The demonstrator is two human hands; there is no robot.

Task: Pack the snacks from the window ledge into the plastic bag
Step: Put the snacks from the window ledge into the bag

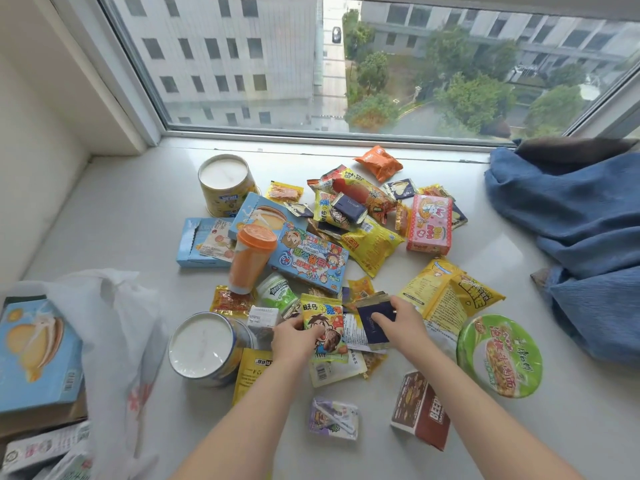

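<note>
A heap of snack packets, boxes and tins covers the white window ledge point(121, 216). My left hand point(294, 336) grips the left edge of a yellow cartoon packet point(323, 327) near the front of the heap. My right hand point(401, 323) pinches a dark navy packet point(372, 323) lying on a stack of similar flat packets. The white plastic bag point(117, 327) lies open at the left, with a blue cake box point(36, 351) and other items inside.
Two white-lidded tins point(202, 344) point(225, 180), an orange cup point(251, 258), a green noodle bowl point(500, 355), a pink box point(431, 223) and a brown box point(420, 408) stand around the heap. Blue cloth point(571, 237) is bunched at the right. The window glass runs along the back.
</note>
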